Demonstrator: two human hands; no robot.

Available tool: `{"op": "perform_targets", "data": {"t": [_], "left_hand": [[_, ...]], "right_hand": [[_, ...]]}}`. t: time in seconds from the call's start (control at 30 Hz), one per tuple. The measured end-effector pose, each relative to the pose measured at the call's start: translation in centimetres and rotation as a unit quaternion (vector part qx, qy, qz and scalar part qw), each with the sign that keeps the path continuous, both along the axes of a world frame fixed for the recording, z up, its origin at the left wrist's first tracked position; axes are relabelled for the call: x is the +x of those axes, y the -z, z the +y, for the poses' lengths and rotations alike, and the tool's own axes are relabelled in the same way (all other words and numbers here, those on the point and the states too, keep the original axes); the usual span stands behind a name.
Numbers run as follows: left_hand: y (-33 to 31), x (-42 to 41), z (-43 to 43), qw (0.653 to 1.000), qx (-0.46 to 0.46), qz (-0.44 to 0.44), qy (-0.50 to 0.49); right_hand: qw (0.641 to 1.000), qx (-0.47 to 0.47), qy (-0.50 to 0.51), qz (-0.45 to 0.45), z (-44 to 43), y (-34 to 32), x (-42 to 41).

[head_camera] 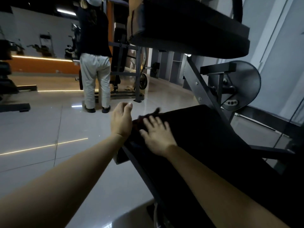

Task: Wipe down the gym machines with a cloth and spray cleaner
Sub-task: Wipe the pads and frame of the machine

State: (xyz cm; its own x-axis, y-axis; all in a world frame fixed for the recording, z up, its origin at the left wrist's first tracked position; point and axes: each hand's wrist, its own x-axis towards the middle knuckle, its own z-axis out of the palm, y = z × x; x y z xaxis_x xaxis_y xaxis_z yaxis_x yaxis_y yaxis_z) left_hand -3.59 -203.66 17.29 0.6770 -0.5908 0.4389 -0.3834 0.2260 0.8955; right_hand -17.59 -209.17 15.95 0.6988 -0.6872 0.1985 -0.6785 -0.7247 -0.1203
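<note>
Right arm reaches forward over the lower pad (205, 139). My right hand (156, 137) lies flat with fingers spread, pressing the dark cloth (148, 115) onto the pad's front left corner. The hand is blurred. Left hand (120, 120) hangs just off the pad's left edge with its back to me and the thumb on top. Its fingers curl out of sight, so I can't tell whether it grips anything.

The cloth is nearly the pad's colour, and only a ragged fringe at the far edge gives it away. The upper pad (189, 30) overhangs close above, with the slanted frame (202, 91) right behind. There's open tiled floor (49, 129) to the left, and another person (95, 63) stands well beyond, back turned.
</note>
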Motion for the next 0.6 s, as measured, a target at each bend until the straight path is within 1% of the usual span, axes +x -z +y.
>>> {"op": "perform_targets", "data": {"t": [0.03,0.07,0.1,0.13,0.2,0.27,0.3,0.37,0.47,0.53,0.57,0.6], "left_hand": [[-0.9,0.4,0.7,0.993,0.001,0.101,0.063],[-1.8,1.1,1.7,0.979,0.012,0.177,0.101],[-2.3,2.0,2.6,0.97,0.035,0.212,0.115],[-2.6,2.7,3.5,0.97,0.066,0.207,0.11],[-2.3,3.3,5.1,0.979,0.12,0.139,0.09],[-1.7,2.7,6.2,0.977,0.173,0.074,0.101],[-1.2,2.4,6.4,0.973,0.197,0.049,0.113],[-0.6,1.4,6.6,0.965,0.226,0.005,0.13],[-0.2,0.7,7.4,0.96,0.245,-0.039,0.129],[0.3,1.0,7.8,0.96,0.249,-0.059,0.116],[0.4,1.1,8.1,0.959,0.254,-0.062,0.11],[0.5,1.2,8.4,0.958,0.259,-0.069,0.106]], "right_hand": [[0.998,-0.015,-0.054,0.016,2.7,0.4,0.6],[0.992,-0.042,-0.111,0.036,5.3,0.9,0.8],[0.981,-0.075,-0.167,0.058,7.4,1.6,0.7],[0.966,-0.11,-0.22,0.081,8.8,2.2,0.3],[0.938,-0.162,-0.285,0.114,9.2,2.9,-1.5],[0.937,-0.166,-0.29,0.102,7.6,2.7,-3.5],[0.944,-0.151,-0.279,0.091,6.7,2.4,-4.4],[0.966,-0.109,-0.225,0.074,5.0,2.2,-5.4],[0.996,-0.025,-0.089,0.011,1.4,1.6,-6.6],[0.999,-0.007,0.047,-0.02,-0.6,0.7,-8.2],[0.994,0.011,0.106,-0.032,-1.1,0.0,-8.7],[0.985,0.035,0.154,-0.065,-1.3,-0.7,-9.0]]}}
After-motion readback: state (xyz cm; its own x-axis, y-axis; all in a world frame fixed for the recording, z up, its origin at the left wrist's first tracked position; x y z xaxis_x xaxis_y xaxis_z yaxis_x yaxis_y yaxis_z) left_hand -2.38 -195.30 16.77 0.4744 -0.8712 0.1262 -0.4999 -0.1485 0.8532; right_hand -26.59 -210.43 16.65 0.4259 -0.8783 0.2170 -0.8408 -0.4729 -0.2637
